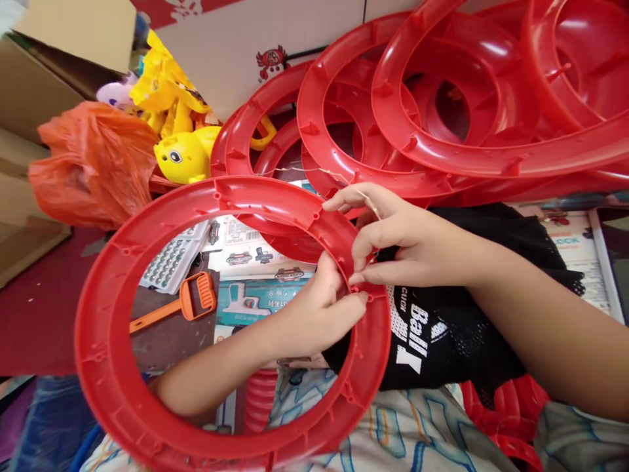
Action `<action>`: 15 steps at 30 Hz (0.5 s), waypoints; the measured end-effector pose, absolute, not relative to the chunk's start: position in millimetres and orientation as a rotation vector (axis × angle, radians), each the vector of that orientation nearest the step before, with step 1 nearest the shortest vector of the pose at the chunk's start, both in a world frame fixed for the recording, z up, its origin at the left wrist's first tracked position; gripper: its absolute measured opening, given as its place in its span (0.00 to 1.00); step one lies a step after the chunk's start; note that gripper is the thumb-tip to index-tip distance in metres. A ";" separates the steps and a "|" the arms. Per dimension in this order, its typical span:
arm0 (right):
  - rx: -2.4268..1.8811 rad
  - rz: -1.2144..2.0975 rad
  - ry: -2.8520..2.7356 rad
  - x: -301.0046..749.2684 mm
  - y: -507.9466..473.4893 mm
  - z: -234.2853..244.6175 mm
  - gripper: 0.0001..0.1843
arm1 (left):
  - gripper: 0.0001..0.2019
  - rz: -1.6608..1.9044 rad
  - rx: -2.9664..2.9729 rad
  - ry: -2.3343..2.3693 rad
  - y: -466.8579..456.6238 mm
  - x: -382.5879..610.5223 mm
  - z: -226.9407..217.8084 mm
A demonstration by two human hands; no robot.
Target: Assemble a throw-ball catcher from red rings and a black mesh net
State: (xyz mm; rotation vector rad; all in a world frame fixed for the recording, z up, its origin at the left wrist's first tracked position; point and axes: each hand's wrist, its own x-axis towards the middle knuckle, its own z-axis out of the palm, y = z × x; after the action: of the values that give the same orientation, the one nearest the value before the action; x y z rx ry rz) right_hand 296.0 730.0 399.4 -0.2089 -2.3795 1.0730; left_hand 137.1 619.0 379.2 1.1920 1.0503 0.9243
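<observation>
ring (102, 321): red | bag (98, 167): orange | toy (185, 157): yellow | mesh cloth (466, 311): black, white lettering | trousers (417, 426): pale, blue-patterned

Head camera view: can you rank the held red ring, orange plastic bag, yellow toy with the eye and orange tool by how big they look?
1. Red ring, though nearness may enlarge it
2. Orange plastic bag
3. Yellow toy and orange tool, unranked: the tool looks longer, the toy bulkier

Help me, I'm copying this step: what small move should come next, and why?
Probably draw the thin strand snug with the right hand: it drapes loosely over that hand, which works at the red ring, while the left hand grips the rim.
</observation>
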 end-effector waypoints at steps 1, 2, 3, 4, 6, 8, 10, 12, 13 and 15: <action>-0.240 1.083 -2.366 295.0 729.5 398.7 0.04 | 0.15 0.872 1.167 1.058 619.8 133.1 380.4; -0.271 1.098 -2.348 294.0 728.7 398.2 0.05 | 0.15 0.795 1.122 1.048 620.0 128.8 382.2; -0.301 1.119 -2.327 293.1 727.5 398.1 0.06 | 0.15 0.718 1.076 1.026 619.7 124.4 384.4; -0.321 1.141 -2.303 292.4 726.0 398.3 0.07 | 0.15 0.656 1.042 1.007 619.0 120.6 386.8; -0.341 1.184 -2.259 291.3 721.9 400.1 0.07 | 0.17 0.604 1.084 1.015 616.5 115.8 390.5; -0.346 1.217 -2.231 290.8 717.3 402.9 0.05 | 0.18 0.636 1.199 1.055 613.5 115.8 391.8; -0.351 1.233 -2.214 290.7 713.4 405.4 0.04 | 0.17 0.681 1.191 1.012 610.4 119.4 390.9; -0.349 1.239 -2.208 290.5 711.0 406.7 0.04 | 0.17 0.746 1.033 0.923 607.8 124.3 389.8; -0.346 1.238 -2.208 290.4 710.4 406.7 0.04 | 0.17 0.776 0.942 0.889 607.0 126.6 389.5; -0.336 1.235 -2.211 290.1 710.0 405.5 0.05 | 0.19 0.822 0.796 0.826 607.0 130.2 389.4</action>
State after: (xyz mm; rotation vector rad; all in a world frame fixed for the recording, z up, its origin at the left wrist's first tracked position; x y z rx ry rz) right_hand 290.1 710.0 405.5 -0.3362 -2.2110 1.2347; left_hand 130.2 607.0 389.4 0.7956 0.8255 0.8220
